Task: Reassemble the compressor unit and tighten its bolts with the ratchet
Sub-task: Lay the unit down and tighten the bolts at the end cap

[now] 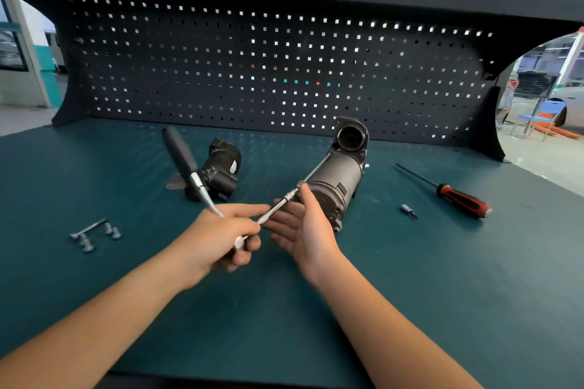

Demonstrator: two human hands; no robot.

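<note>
The grey cylindrical compressor unit [335,180] lies on the green bench, its black end cap pointing toward the pegboard. My left hand [221,237] grips the head of the ratchet [186,161], whose black handle sticks up and to the left. A chrome extension bar [278,204] runs from the ratchet head to a bolt at the near left edge of the compressor. My right hand [303,230] sits beside the compressor's near end, fingers straight under the extension bar and thumb touching the socket end.
A separate black compressor part [222,167] lies behind the ratchet. Several loose bolts [94,234] lie at the left. A red-and-black screwdriver [458,194] and a small bit [408,210] lie at the right. A dark pegboard [252,73] walls off the back.
</note>
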